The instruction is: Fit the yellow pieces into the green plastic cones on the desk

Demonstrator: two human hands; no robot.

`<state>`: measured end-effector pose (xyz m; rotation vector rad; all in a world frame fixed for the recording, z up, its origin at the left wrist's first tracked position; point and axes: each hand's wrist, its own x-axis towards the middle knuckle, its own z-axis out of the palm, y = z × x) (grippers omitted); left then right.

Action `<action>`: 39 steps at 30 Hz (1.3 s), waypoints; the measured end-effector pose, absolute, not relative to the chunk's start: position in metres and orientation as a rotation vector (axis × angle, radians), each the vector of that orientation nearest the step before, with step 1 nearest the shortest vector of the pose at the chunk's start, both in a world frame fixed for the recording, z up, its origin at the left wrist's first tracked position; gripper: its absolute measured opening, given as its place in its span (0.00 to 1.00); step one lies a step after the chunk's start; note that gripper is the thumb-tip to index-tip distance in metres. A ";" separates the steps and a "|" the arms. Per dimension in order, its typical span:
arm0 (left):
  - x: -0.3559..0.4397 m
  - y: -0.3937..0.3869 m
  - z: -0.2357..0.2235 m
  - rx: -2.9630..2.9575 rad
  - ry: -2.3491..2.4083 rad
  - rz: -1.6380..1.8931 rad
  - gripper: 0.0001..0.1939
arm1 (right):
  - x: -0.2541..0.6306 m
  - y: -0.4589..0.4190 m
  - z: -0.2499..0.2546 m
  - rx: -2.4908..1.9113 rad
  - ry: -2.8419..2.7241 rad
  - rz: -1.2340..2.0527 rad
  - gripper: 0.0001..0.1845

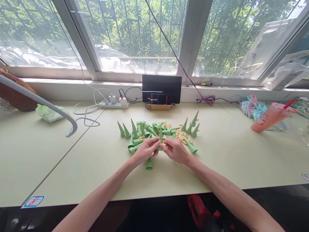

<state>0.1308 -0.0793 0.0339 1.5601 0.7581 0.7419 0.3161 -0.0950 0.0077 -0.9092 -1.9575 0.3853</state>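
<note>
A pile of several green plastic cone spikes (145, 132) lies on the pale green table (229, 161), mixed with small yellow pieces (180, 134). My left hand (145, 150) and my right hand (175, 149) meet in front of the pile, both with fingers pinched. Between them stands one green cone (160, 137), point up, held by both hands. A small yellow piece shows at my right fingertips against the cone. Another green cone (149, 163) lies on the table just under my left hand.
A black tablet (161, 87) with a phone (160, 99) on a stand sits at the back by the window. A power strip (114, 102) with cables lies left of it. A grey curved tube (48, 106) crosses the left. Pink and blue items (267, 117) lie far right.
</note>
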 end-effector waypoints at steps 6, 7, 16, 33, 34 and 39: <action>0.129 -0.077 0.034 1.549 0.684 0.668 0.21 | 0.316 -0.097 0.009 -0.870 -2.021 0.320 0.18; 0.128 -0.077 0.034 1.545 0.673 0.657 0.21 | 0.316 -0.098 0.009 -0.863 -2.033 0.315 0.18; 0.127 -0.075 0.034 1.533 0.609 0.620 0.21 | 0.315 -0.099 0.011 -0.820 -2.089 0.301 0.15; 0.130 -0.077 0.038 1.540 0.628 0.617 0.21 | 0.314 -0.098 0.010 -0.879 -2.070 0.306 0.15; 0.130 -0.078 0.039 1.541 0.636 0.622 0.21 | 0.315 -0.098 0.009 -0.889 -2.066 0.307 0.16; 0.132 -0.079 0.039 1.576 0.714 0.671 0.19 | 0.316 -0.096 0.008 -0.929 -2.052 0.324 0.18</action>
